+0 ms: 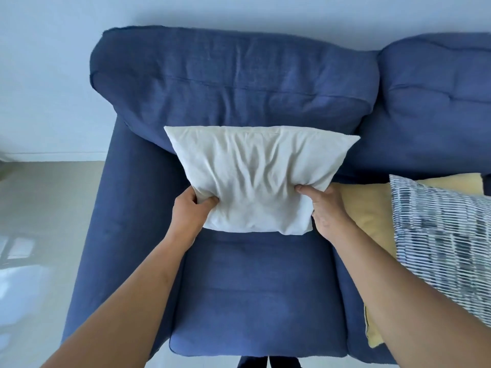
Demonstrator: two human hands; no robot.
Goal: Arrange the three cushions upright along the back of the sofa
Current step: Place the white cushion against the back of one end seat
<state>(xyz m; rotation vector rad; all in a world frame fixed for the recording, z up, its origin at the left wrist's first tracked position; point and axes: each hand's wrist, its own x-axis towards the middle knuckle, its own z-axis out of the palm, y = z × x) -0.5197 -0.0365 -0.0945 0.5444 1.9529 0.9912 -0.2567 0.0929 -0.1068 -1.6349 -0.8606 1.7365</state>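
A blue sofa fills most of the view, its seat below and two plump back cushions against a pale wall. A white cushion stands tilted on the left seat, its top edge leaning against the left back cushion and its lower edge lifted toward the camera. To the right, a yellow cushion lies flat on the seat, just beside the white one, and a blue-and-white patterned cushion lies on top of it, covering its right part. The left hand is closed on the white cushion's lower left corner, thumb on the front face and fingers tucked behind, bunching the fabric. The right hand grips the lower right corner in like manner, thumb pressed into the front, its back touching the yellow cushion. Both bare forearms reach in from the bottom. A grey, glossy floor shows at left, beside the sofa's arm.
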